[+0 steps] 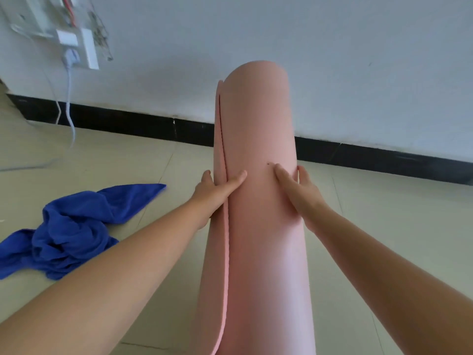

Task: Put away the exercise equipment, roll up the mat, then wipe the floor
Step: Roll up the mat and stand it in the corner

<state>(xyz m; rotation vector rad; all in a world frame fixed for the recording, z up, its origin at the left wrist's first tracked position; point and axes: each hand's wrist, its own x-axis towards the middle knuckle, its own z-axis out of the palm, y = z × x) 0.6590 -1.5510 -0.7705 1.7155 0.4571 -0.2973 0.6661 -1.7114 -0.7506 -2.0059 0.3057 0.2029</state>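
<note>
While both bare arms reach forward, the rolled pink foam exercise mat (258,201) runs lengthwise away from the camera toward the white wall (332,60), between the two hands. The left hand (217,194) clasps the roll's left side, thumb across the loose outer edge of the mat, fingers wrapped behind. The right hand (299,193) grips the right side likewise, thumb on top. To the left, a crumpled blue cloth towel (69,231) lies on the pale tiled floor (396,213), apart from the mat.
</note>
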